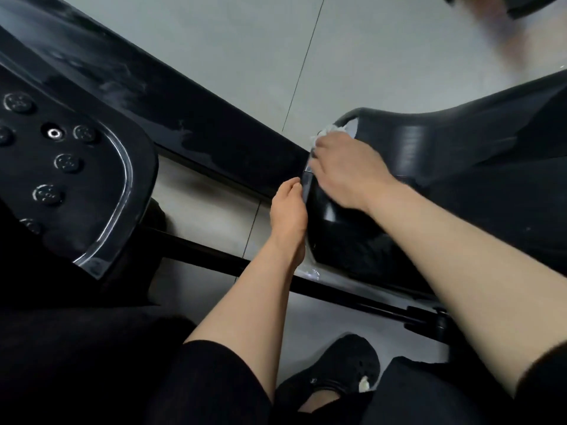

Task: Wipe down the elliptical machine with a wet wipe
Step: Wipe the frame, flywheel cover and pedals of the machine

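Floor [233, 50] pale grey, thinly seamed

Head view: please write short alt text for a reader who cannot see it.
A right hand presses a white wipe on a black elliptical cover. The left hand rests flat against the cover's edge, above a grey floor.

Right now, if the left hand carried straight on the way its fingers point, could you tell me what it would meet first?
Probably the long black beam of the machine. The left hand rests along the edge of the black cover, fingers pointing up the picture, with only a short strip of floor before the beam. Depth is unclear.
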